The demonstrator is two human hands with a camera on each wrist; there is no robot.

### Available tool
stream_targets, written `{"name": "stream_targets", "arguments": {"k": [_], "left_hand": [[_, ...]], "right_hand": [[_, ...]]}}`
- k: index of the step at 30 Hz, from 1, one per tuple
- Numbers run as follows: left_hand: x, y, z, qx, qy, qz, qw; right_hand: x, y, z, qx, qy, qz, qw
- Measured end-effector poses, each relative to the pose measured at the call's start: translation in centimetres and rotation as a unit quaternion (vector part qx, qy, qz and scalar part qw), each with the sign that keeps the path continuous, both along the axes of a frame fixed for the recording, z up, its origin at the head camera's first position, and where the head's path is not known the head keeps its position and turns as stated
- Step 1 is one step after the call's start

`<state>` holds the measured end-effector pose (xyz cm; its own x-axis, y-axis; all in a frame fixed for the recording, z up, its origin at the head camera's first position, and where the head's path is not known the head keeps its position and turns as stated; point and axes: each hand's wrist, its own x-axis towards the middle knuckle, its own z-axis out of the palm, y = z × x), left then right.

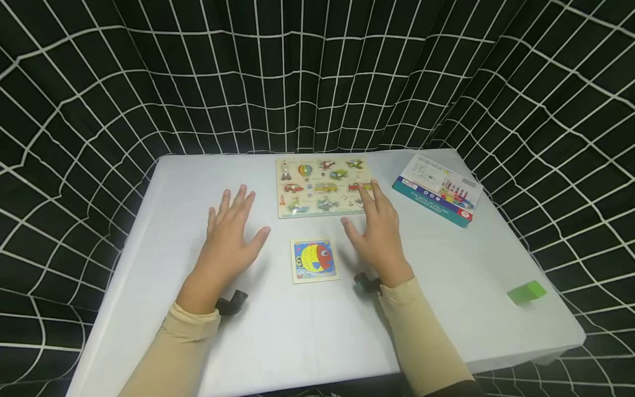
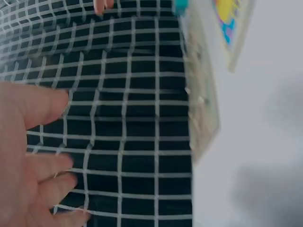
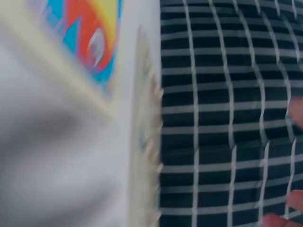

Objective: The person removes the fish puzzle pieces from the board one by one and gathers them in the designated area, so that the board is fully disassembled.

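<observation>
Between my two hands lies a small square fish puzzle [image 1: 315,260], a yellow and red fish on blue in a pale wooden frame. To its left my left hand [image 1: 227,245] is held over the table, fingers straight and spread, holding nothing. My right hand [image 1: 379,237] hovers to the puzzle's upper right, fingers extended and nothing in them. Its fingertips overlap the right part of a wooden vehicle puzzle board [image 1: 317,179] in the head view. In the left wrist view, the left fingers [image 2: 47,104] are apart; the right wrist view catches only fingertips [image 3: 296,201] at its edge.
At the back right a flat white and teal box [image 1: 439,187] lies at an angle. A green block [image 1: 527,292] sits near the right edge of the white-covered table [image 1: 446,309]. Black curtains with a white grid [image 1: 297,71] surround the table.
</observation>
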<state>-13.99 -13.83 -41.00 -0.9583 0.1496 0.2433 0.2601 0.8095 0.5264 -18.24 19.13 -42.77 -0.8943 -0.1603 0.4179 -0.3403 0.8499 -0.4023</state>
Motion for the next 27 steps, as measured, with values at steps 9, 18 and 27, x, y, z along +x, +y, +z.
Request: {"name": "stream_targets", "arguments": {"k": [9, 18, 27], "left_hand": [[1.3, 2.9, 1.4, 0.018, -0.042, -0.154, 0.9871], [0.8, 4.2, -3.3, -0.017, -0.160, -0.235, 0.9587], [0.8, 4.2, -3.5, -0.031, -0.156, -0.260, 0.9524]], "right_hand": [[-0.6, -4.7, 3.2, 0.017, -0.087, 0.165, 0.9824], [-2.1, -8.5, 1.0, 0.116, -0.275, 0.226, 0.9274], [-2.6, -9.4, -0.1, 0.162, -0.290, 0.239, 0.9125]]}}
